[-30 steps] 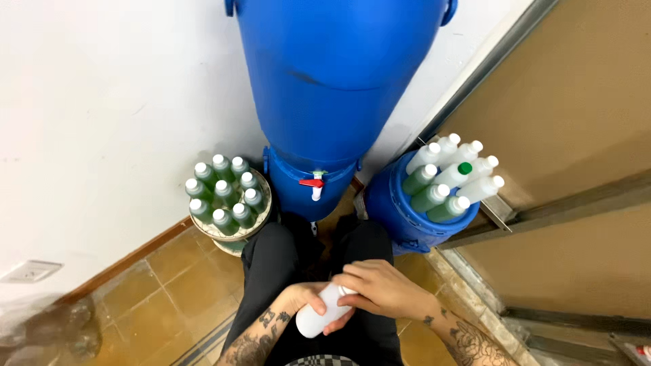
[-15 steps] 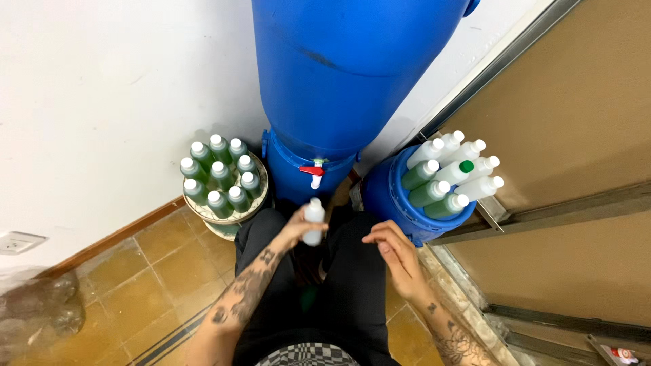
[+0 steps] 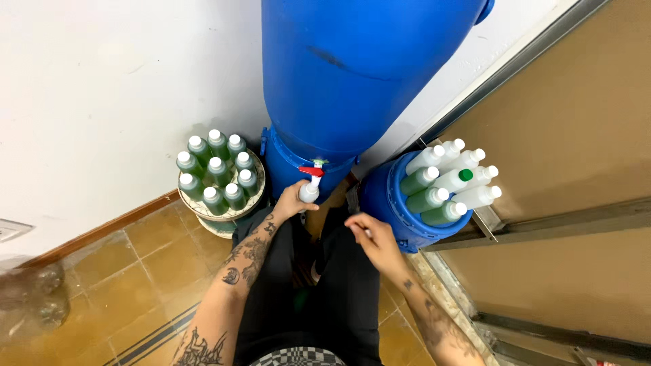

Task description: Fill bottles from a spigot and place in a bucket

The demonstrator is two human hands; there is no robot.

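We are at the filling step: our left hand (image 3: 293, 202) wraps its fingers around the small white plastic bottle (image 3: 309, 192) under the red-handled white tap (image 3: 313, 173) of the big blue plastic barrel (image 3: 352, 74), while our right hand (image 3: 373, 237) rests near the lap, fingers loosely curled, and next would need to turn that tap.

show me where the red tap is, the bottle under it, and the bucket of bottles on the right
red tap (image 3: 311, 171): head view, on its red handle.
white bottle (image 3: 309, 193): head view, on its upper body, held in the left hand (image 3: 290, 202).
blue bucket (image 3: 383, 200): head view, on its outer wall, left of the bottles.
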